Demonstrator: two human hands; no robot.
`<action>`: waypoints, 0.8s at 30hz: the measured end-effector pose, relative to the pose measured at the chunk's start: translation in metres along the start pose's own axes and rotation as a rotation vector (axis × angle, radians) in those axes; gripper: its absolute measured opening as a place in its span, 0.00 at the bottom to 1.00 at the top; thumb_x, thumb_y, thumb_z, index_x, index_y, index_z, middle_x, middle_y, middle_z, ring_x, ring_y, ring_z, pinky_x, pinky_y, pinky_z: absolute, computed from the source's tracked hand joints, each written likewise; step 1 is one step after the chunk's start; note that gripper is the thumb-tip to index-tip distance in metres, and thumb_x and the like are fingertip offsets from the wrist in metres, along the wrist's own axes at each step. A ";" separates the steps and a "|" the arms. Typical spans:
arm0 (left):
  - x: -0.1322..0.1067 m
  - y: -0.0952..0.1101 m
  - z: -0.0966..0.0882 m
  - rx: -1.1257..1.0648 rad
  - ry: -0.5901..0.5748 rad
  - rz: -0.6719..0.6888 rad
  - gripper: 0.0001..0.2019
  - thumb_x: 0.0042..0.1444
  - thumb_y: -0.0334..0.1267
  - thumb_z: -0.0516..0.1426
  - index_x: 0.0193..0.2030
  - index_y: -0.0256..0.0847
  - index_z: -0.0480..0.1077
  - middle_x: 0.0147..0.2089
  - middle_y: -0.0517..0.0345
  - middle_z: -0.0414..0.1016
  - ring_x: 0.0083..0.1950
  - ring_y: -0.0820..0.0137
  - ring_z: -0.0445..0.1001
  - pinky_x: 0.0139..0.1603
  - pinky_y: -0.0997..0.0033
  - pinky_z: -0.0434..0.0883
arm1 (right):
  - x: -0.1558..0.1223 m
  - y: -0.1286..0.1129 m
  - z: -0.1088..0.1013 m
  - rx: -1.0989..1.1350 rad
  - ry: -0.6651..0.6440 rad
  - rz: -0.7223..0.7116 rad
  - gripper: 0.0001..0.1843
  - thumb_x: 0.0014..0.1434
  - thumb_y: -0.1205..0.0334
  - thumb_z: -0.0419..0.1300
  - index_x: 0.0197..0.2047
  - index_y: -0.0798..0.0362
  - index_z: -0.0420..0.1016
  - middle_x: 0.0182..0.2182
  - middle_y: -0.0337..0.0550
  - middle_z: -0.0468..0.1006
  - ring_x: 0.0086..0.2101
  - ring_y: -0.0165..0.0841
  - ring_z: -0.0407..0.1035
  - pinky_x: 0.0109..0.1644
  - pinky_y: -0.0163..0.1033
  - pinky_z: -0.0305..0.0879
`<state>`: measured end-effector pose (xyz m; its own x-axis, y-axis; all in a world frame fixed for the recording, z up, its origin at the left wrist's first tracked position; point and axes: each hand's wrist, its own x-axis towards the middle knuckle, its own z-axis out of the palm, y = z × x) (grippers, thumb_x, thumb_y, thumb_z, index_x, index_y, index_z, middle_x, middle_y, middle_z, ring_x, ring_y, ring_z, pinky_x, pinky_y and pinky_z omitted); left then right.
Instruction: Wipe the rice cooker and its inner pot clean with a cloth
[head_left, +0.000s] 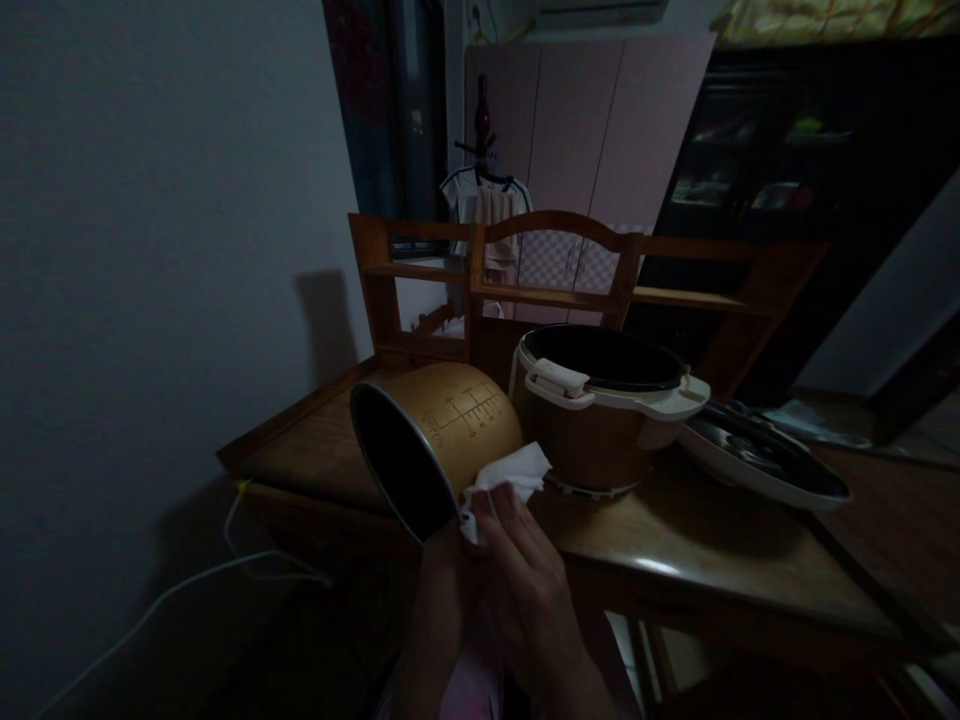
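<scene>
Left hand (441,580) grips the tilted pot (472,415) low — right hand (529,565), curled, pinches white tissue (517,467) against it.

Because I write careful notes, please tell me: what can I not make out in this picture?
All in the head view:
Gold inner pot: its inside is lost in shadow.
Surface under the white wipe: covered by it and the right hand.
Left hand: most fingers hidden behind pot or right hand.
Printed scale: smallest markings too small, dim.
Rice cooker: inner floor hidden by rim, darkness.
</scene>
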<state>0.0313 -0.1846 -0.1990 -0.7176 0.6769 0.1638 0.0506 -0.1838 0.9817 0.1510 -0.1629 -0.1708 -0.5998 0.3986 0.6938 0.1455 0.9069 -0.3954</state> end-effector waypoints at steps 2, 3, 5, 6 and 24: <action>-0.001 0.004 -0.004 0.013 -0.032 -0.002 0.14 0.51 0.49 0.59 0.30 0.39 0.77 0.30 0.51 0.81 0.35 0.62 0.79 0.42 0.63 0.77 | -0.008 0.002 0.004 0.018 0.003 0.008 0.35 0.63 0.72 0.46 0.73 0.50 0.47 0.69 0.45 0.54 0.67 0.45 0.47 0.68 0.57 0.54; -0.001 0.006 -0.006 0.026 -0.055 -0.002 0.13 0.50 0.48 0.60 0.31 0.39 0.77 0.31 0.51 0.81 0.35 0.62 0.79 0.43 0.63 0.77 | -0.011 0.003 0.006 0.033 0.008 0.014 0.35 0.63 0.72 0.46 0.73 0.49 0.47 0.68 0.45 0.55 0.67 0.44 0.48 0.68 0.56 0.54; -0.003 0.009 -0.008 0.070 -0.108 0.008 0.12 0.48 0.46 0.61 0.32 0.38 0.77 0.32 0.51 0.81 0.36 0.62 0.78 0.44 0.63 0.76 | -0.017 0.006 0.007 0.075 0.018 0.028 0.35 0.63 0.72 0.46 0.72 0.48 0.49 0.68 0.43 0.57 0.67 0.43 0.49 0.68 0.55 0.54; -0.004 0.010 -0.009 0.093 -0.133 0.011 0.12 0.49 0.45 0.60 0.32 0.38 0.77 0.33 0.50 0.81 0.36 0.62 0.78 0.44 0.63 0.76 | -0.018 0.007 0.007 0.099 0.024 0.038 0.35 0.63 0.73 0.46 0.72 0.48 0.50 0.67 0.43 0.57 0.67 0.43 0.49 0.68 0.55 0.54; 0.002 0.020 -0.021 0.435 -0.178 0.161 0.10 0.47 0.32 0.57 0.36 0.41 0.78 0.41 0.49 0.83 0.46 0.59 0.80 0.55 0.62 0.72 | -0.040 0.033 0.022 -0.021 0.058 0.022 0.32 0.60 0.75 0.49 0.66 0.49 0.63 0.61 0.48 0.68 0.62 0.42 0.61 0.64 0.51 0.62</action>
<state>0.0166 -0.2021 -0.1810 -0.5490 0.7826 0.2934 0.4634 -0.0071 0.8861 0.1624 -0.1520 -0.2249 -0.5502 0.4248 0.7189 0.1747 0.9004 -0.3984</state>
